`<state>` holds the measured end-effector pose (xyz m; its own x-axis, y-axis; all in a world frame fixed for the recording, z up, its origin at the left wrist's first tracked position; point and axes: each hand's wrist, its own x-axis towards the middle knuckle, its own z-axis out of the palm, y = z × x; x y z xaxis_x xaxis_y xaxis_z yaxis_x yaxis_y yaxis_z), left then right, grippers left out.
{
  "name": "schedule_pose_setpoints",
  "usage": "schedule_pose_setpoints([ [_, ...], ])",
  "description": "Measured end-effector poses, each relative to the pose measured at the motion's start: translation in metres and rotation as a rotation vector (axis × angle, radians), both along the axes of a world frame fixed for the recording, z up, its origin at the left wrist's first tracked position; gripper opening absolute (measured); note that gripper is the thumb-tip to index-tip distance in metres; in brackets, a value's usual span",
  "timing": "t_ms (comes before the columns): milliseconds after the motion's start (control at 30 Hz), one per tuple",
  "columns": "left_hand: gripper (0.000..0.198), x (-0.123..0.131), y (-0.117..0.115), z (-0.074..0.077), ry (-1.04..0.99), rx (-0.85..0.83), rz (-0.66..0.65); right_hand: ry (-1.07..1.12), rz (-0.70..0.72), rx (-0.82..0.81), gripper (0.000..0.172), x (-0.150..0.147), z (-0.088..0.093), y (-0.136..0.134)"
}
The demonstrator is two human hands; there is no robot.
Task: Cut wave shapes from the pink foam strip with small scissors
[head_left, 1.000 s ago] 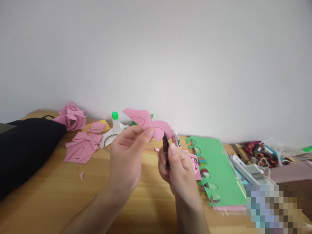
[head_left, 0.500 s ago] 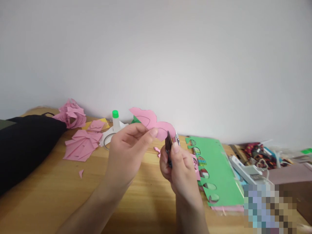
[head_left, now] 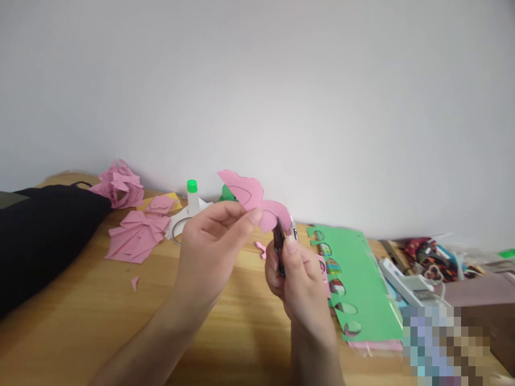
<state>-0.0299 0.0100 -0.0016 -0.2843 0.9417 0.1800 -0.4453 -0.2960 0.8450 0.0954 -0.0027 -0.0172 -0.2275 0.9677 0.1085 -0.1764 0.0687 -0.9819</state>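
Between the thumb and fingers of my left hand (head_left: 217,238) is a piece of pink paper (head_left: 246,188) with a wavy edge and dark curved lines drawn on it. My right hand (head_left: 300,268) is closed around small dark scissors (head_left: 278,238). Their pointed tip is at the lower right part of the paper, over a drawn line. My fingers hide the scissors' handles. Below the paper, a small pink scrap (head_left: 260,249) lies on the wooden table (head_left: 225,332).
Folded pink papers (head_left: 139,236), a crumpled pink bundle (head_left: 118,185) and a green-capped glue stick (head_left: 192,195) are on the left, beside a black bag (head_left: 52,236). On the right are a green sheet with cut-outs (head_left: 362,279), a white power strip (head_left: 402,281) and clutter.
The pink paper has tilted slightly, its upper left end rising a little. Both hands keep their holds, and the scissors stay at the paper's lower right. The view has shifted slightly.
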Motion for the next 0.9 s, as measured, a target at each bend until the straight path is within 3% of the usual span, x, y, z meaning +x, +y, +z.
schedule_pose_setpoints([
  [467,0.011,0.0004,-0.0005,0.0005,-0.009,0.001,0.000,-0.040,-0.018,-0.001,0.047,0.0016,-0.0021,-0.0010],
  [700,0.015,0.0019,-0.0044,0.0052,0.269,-0.001,-0.055,0.002,-0.060,-0.018,0.049,-0.0005,-0.0008,-0.0012],
  [900,0.030,-0.0002,-0.0048,0.0037,0.353,0.024,0.001,0.050,0.002,-0.027,0.047,-0.0003,-0.0002,-0.0018],
])
